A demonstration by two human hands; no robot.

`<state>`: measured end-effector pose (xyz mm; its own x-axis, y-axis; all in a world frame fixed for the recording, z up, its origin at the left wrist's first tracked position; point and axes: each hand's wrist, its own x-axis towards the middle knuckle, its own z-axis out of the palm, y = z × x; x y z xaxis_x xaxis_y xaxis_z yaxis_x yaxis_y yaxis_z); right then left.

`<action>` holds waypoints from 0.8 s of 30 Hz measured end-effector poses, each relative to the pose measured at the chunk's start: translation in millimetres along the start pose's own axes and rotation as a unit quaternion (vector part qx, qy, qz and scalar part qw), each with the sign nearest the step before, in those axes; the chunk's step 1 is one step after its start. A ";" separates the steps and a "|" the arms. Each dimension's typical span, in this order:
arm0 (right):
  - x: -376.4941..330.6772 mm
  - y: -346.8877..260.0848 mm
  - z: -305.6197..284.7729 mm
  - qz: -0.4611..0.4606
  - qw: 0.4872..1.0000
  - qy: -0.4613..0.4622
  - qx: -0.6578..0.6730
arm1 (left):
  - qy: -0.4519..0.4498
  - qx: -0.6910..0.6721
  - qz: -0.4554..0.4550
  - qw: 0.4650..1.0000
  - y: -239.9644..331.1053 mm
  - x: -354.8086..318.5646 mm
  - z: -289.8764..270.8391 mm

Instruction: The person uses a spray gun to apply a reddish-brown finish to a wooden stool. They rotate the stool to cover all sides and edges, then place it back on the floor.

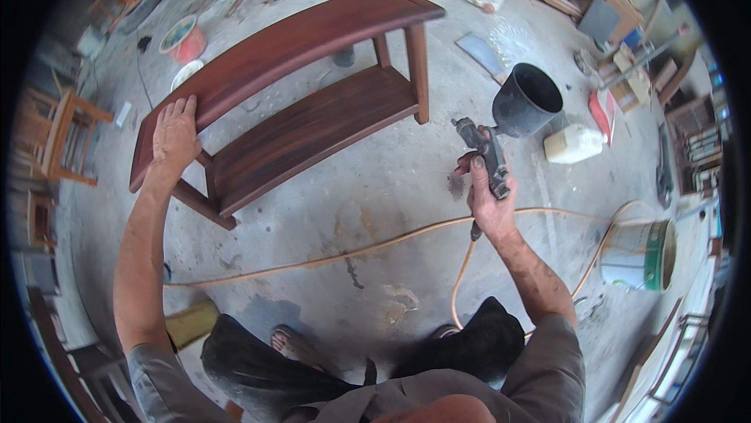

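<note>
A reddish-brown wooden bench [305,39] with a curved-edged top and a lower shelf [313,129] stands on the floor ahead, left of centre. My left hand [176,137] lies on the left end of its top, fingers stretched out flat. In my right hand [494,208] is a dark metal spray gun [493,163], gripped by its handle, to the right of the bench and apart from it. A black cup [512,114] sits on the gun's far side, its round mouth in sight. The hose [461,266] runs down from the handle.
Orange hose [375,248] crosses the floor between me and the bench. At right are a whitish jug [573,145] and a tipped bucket with a green band [637,255]. A red bucket [185,39] stands behind the bench; wooden chairs [59,133] are at far left.
</note>
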<state>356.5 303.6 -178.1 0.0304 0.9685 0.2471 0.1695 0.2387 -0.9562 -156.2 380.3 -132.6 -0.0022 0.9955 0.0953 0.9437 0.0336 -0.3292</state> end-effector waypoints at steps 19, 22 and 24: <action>31.9 -12.4 -34.2 0.071 0.997 -0.006 0.005 | -0.094 0.027 -0.111 0.989 -35.9 64.7 0.0; 17.1 3.1 -34.5 0.112 0.994 -0.003 -0.004 | -0.092 -0.027 -0.132 0.987 -43.7 70.6 7.3; 9.8 8.1 -36.6 0.132 0.991 -0.009 0.000 | -0.083 -0.051 -0.128 0.987 -47.3 70.5 11.5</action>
<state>394.3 312.4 -177.7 0.0566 0.9983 -0.0134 0.1574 -0.0222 -0.9873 -204.7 450.0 -121.1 -0.2915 0.9566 0.0058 0.9333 0.2857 -0.2173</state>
